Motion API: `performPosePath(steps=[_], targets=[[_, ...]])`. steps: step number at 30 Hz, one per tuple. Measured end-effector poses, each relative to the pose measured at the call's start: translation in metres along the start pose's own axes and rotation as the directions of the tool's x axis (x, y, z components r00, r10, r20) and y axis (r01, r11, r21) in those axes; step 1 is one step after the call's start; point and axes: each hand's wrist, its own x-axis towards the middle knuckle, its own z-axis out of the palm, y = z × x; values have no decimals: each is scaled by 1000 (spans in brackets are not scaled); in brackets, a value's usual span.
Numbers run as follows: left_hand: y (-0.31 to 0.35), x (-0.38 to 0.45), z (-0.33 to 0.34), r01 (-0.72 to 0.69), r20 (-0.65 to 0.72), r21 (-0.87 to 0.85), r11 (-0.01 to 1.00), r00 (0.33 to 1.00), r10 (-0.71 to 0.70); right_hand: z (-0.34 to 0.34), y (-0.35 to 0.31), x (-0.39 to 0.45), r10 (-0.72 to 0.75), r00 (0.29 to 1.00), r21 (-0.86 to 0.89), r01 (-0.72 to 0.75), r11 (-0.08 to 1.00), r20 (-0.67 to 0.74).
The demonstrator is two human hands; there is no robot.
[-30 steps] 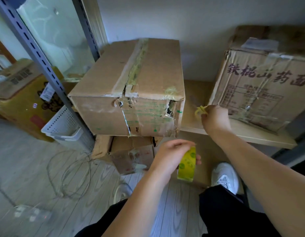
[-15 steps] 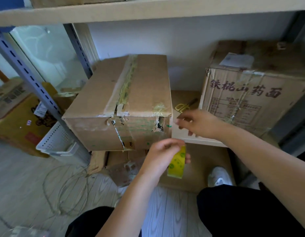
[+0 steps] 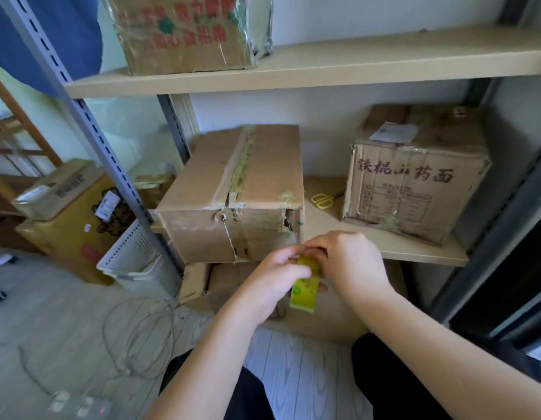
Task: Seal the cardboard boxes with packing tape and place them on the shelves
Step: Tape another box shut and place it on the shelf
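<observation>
A worn cardboard box (image 3: 248, 183) with torn tape along its top seam sits on the lower shelf (image 3: 414, 253), its front hanging over the edge. Just below its front right corner, my left hand (image 3: 278, 277) grips a yellow-green roll of packing tape (image 3: 305, 291). My right hand (image 3: 351, 262) pinches the top of the roll, fingertips meeting those of the left hand. Yellow-handled scissors (image 3: 323, 200) lie on the shelf between this box and a printed box (image 3: 414, 174) at the right.
Another printed box (image 3: 187, 31) stands on the upper shelf (image 3: 384, 56). A grey slotted upright (image 3: 90, 131) runs down the left. A white basket (image 3: 139, 256), yellow boxes (image 3: 66, 225) and loose cable (image 3: 136, 338) lie on the floor. Flattened cardboard (image 3: 323, 313) sits under the shelf.
My right hand left the scissors on the shelf and came down to the tape roll, joining the left hand. The view tilted up, bringing the upper shelf in.
</observation>
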Motion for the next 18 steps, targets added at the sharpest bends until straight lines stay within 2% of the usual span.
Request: performPosePath(steps=[1, 3, 6, 8, 12, 15, 18], targets=[[2, -3, 1, 14, -20, -8, 1000, 1000, -15, 2, -5, -4, -20, 1000, -64, 19, 998, -16], [4, -6, 2, 26, -53, -12, 1000, 998, -26, 6, -12, -9, -50, 997, -82, 44, 996, -67], [4, -2, -2, 26, -127, -7, 1000, 992, -27, 10, -15, -10, -51, 987, -24, 48, 999, -155], [4, 2, -8, 74, -174, 11, 997, 982, -71, 9, -14, -8, 0, 979, 48, 10, 999, -203], [9, -1, -11, 135, -246, 316, 939, 968, -56, 14, -13, 1, 162, 968, 189, -125, 974, -194], [2, 2, -13, 119, -371, 530, 839, 923, 103, 17, -10, 12, 196, 967, 323, -135, 937, -164], [-15, -1, -21, 127, -437, 680, 723, 861, 260, 16, -3, 20, 190, 971, 426, -112, 897, -144]])
